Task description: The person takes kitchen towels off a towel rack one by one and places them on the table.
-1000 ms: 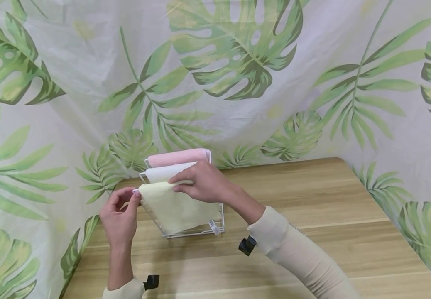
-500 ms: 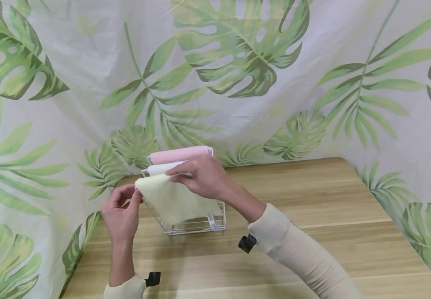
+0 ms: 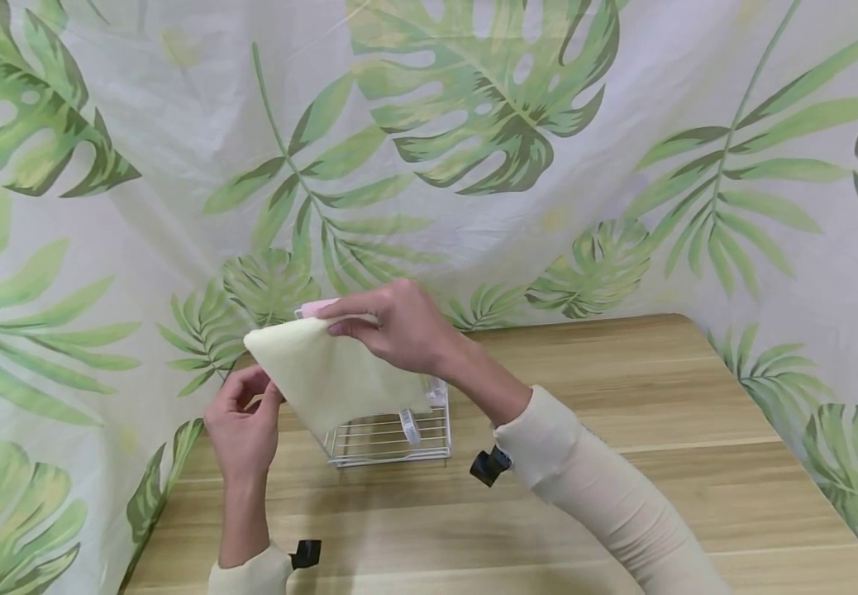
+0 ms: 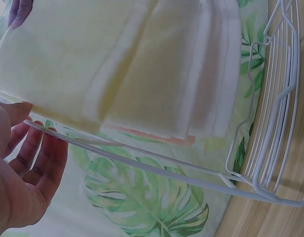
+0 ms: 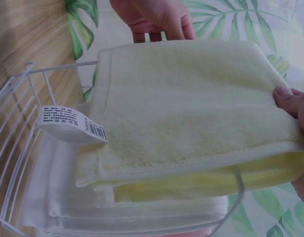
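Observation:
My right hand (image 3: 410,330) pinches the top edge of a pale yellow towel (image 3: 340,372), thumb in front and fingers behind. The towel hangs folded over the front of a white wire rack (image 3: 392,453), its left corner raised above the rack's arm. A printed paper label (image 5: 70,123) sticks out from the towel's edge in the right wrist view. At the rack's left side, my left hand (image 3: 243,426) holds the end of a wire arm (image 4: 142,163) between thumb and fingers. Behind the yellow towel, a white towel (image 5: 142,215) hangs on the rack.
A pink towel (image 3: 319,308) on the rearmost arm is mostly covered by the yellow one. The rack stands on a wooden table (image 3: 585,388) near its back edge. A leaf-patterned cloth (image 3: 176,149) hangs behind the table.
The yellow towel has been lifted up and its left corner has come off the arm's end, uncovering the rack's base. My right hand rose with it; my left hand stayed at the arm.

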A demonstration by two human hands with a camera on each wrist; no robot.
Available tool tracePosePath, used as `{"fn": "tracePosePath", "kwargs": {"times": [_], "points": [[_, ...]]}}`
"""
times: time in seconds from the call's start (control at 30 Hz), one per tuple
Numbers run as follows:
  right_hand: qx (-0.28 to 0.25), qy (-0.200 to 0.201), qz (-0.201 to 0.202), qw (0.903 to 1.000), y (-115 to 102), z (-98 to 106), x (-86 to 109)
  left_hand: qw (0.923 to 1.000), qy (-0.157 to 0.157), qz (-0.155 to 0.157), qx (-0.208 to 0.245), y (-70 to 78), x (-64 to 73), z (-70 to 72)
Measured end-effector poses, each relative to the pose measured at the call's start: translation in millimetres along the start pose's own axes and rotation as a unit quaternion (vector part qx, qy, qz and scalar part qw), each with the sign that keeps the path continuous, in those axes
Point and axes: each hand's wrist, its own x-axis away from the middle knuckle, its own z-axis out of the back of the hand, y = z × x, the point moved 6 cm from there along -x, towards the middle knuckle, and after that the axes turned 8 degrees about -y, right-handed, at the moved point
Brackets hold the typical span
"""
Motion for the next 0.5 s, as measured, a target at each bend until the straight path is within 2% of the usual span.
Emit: {"fn": "tracePosePath", "kwargs": {"times": [0.5], "points": [[-0.005,0.016,0.002,0.9999,-4.6,31.1,-8.9,0.9999,-0.011,0.002,0.001,0.5,0.5,-1.2]]}}
